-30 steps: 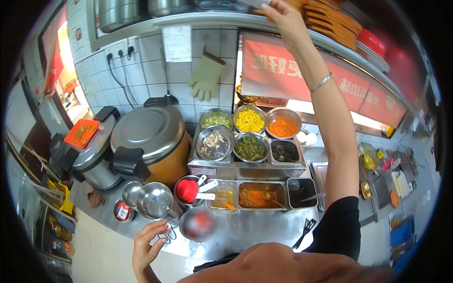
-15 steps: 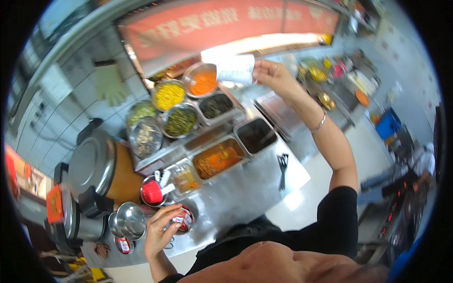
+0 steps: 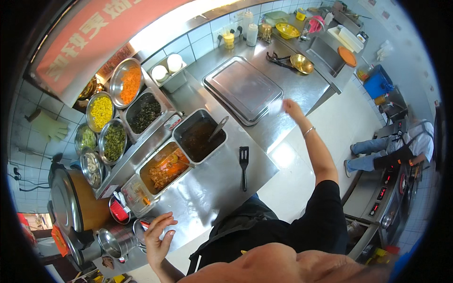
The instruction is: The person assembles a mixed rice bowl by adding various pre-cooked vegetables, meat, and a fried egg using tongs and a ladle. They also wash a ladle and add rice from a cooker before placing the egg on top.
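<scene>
My right hand (image 3: 293,109) is stretched out past the right edge of the lidded metal tray (image 3: 243,87). Its fingers are closed on a pale paper slip (image 3: 275,108), smeared by motion. At the lower left my left hand (image 3: 159,236) holds nothing, thumb and fingers apart. Beside it is a small metal bowl (image 3: 137,230), partly covered by the fingers, with something red in it. A black slotted spatula (image 3: 244,162) lies on the steel counter (image 3: 214,188) between my arms. A pan of dark sauce (image 3: 177,134) has a ladle (image 3: 218,128) in it.
Metal bowls hold shredded carrot (image 3: 130,87), corn (image 3: 101,111) and chopped greens (image 3: 114,141). A large lidded pot (image 3: 89,198) stands at the left. A sink (image 3: 325,54) is at the back right. Another person (image 3: 415,141) stands by the cooking appliances at far right.
The view has swung to the right. My right hand has come down from above the food bowls to the lidded tray, with the paper slip. My left hand stays by the small bowl, fingers more spread.
</scene>
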A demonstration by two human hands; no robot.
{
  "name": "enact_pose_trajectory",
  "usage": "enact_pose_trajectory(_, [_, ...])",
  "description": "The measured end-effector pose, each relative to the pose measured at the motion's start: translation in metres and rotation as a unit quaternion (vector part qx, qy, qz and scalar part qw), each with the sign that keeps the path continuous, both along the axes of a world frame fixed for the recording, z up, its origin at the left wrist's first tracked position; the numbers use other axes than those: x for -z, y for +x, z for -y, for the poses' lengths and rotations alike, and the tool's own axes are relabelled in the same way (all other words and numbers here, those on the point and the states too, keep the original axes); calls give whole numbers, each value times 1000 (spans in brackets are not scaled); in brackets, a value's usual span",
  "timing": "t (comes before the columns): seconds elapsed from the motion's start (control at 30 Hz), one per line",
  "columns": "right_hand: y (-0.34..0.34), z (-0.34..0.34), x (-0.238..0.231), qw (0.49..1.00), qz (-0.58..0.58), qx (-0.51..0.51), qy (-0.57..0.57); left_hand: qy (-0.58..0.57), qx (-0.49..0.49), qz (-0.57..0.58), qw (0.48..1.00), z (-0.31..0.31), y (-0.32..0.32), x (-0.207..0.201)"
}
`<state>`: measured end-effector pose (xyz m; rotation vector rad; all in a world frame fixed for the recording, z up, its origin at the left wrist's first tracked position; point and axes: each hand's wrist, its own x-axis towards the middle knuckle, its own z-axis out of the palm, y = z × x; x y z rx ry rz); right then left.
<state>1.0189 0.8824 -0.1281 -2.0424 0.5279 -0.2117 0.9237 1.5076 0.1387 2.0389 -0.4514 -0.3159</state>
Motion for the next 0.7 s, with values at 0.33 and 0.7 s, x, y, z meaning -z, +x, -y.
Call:
enact_pose_trajectory(0.33, [-4, -43, 90, 976, -87, 27, -197, -3, -21, -68, 997, 106, 27, 31])
enact_pose_trajectory(0.7, [113, -19, 160, 987, -92, 113, 62, 18, -12, -76, 997, 132, 57, 42])
